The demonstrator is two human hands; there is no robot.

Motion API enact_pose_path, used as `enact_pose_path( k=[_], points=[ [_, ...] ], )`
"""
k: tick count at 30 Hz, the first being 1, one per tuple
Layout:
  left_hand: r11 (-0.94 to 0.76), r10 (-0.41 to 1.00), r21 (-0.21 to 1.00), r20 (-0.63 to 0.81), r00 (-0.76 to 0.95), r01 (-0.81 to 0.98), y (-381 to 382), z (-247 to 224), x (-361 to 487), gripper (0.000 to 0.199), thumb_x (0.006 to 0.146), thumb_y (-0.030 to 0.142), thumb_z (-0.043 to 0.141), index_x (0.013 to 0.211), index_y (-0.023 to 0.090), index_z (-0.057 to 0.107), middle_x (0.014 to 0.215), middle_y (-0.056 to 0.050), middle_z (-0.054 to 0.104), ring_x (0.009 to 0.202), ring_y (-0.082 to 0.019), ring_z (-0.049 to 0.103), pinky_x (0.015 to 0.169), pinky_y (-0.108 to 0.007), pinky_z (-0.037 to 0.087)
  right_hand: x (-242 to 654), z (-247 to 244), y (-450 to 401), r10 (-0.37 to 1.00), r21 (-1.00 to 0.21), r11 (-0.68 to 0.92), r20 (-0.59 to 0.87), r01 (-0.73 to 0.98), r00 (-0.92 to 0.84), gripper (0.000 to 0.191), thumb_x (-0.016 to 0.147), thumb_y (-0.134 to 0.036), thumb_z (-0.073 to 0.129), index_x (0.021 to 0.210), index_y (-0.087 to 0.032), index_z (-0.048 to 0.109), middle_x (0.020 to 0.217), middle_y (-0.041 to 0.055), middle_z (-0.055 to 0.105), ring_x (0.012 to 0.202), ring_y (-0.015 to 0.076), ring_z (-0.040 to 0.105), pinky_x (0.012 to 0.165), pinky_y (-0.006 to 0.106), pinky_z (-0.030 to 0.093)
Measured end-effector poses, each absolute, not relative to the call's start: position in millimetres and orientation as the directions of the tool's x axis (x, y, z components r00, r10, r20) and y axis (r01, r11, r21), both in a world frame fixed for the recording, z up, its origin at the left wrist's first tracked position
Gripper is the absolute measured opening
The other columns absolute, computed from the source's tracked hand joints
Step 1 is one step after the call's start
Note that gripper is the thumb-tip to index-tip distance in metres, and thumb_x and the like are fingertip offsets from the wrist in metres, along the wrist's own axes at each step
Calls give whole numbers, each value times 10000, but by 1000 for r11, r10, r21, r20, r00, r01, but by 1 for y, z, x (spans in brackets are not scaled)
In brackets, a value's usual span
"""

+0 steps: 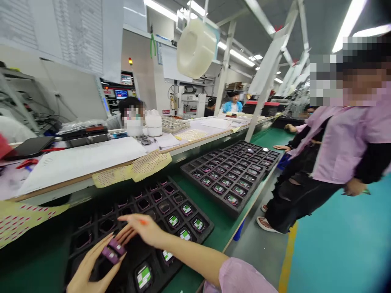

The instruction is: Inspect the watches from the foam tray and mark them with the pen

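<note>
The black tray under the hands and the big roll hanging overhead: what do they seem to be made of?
The black tray looks like moulded plastic or foam: its pockets are dull, without shine. The hanging roll looks like clear plastic film or tape, milky where wound thick.

Purple case [110, 251], black grid tray [146, 192], green-and-white screens [173, 220], pink sleeve [240, 278].

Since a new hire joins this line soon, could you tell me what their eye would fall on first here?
Front and centre, the person's left hand and right hand meet over a small purple-framed device above a black compartment tray of green-and-white screens. A second loaded tray lies to the right, and a large roll of clear film hangs overhead.
</note>
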State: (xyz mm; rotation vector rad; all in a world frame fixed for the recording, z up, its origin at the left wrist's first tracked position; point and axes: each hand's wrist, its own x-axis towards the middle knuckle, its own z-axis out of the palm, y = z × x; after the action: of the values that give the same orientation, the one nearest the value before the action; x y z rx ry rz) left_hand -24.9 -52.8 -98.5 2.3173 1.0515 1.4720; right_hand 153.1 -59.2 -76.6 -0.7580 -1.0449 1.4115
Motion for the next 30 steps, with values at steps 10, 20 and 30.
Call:
enact_pose_path(
  k=[10,20,30],
  points=[
    [-545,838,738,492,236,398,-70,-93,-24,482,737,247,701,1196,186,563,1142,-88,668,892,-201,683,768,-325,577,154,-61,-90,940,-880,334,288,-337,180,496,857,-577,481,657,-187,713,573,51,668,462,159,610,484,305,503],
    [-531,847,752,477,233,391,-81,-88,-22,504,708,185,725,1187,202,571,1164,-96,647,1011,-222,634,819,-342,543,153,-62,-98,929,-903,360,324,-233,180,497,870,-537,484,547,-206,665,510,47,630,413,162,568,435,306,473],
    [-557,830,727,504,239,401,-80,-86,-23,485,712,193,713,1180,199,584,1147,-101,658,1006,-228,639,814,-353,545,156,-67,-98,908,-898,409,385,-160,164,506,930,-469,419,601,-165,655,531,39,636,462,144,599,504,281,489]
  ],
)
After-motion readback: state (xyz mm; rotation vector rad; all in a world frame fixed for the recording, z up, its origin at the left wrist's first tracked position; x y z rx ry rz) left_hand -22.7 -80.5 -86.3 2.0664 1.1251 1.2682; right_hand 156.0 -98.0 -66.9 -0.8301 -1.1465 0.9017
